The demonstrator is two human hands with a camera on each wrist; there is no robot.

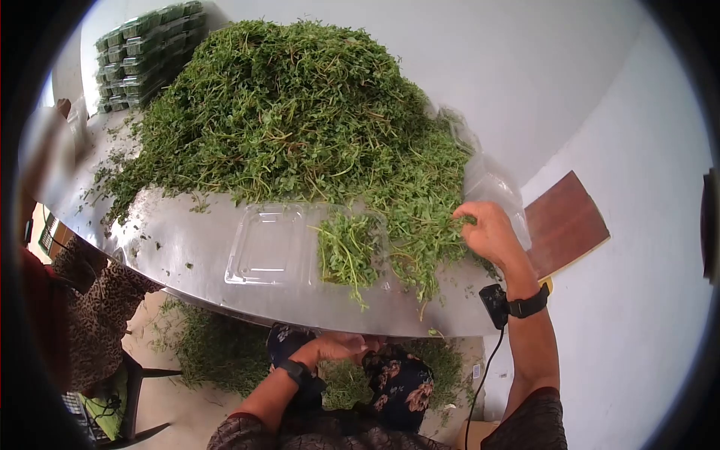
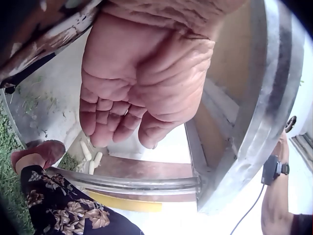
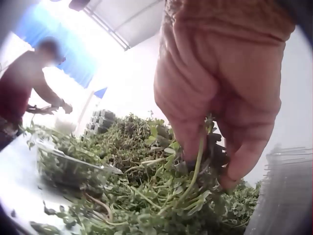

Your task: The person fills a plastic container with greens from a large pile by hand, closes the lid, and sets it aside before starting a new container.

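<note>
Judging by the grip, the right hand (image 1: 491, 234) is pinching green sprigs (image 3: 195, 171) from the herb pile (image 1: 300, 112) beside the half-filled clamshell tray (image 1: 300, 244), needing a carry over, while the left hand (image 1: 337, 346) idles loose under the counter (image 1: 187, 240).

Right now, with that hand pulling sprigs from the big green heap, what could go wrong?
Herbs could slip off: the heap of green leafy herbs reaches the shiny metal table edge, and sprigs already overhang it. The open clear plastic clamshell box lies unheld near that edge; the right hand could nudge it while the left hand is below the table.
</note>
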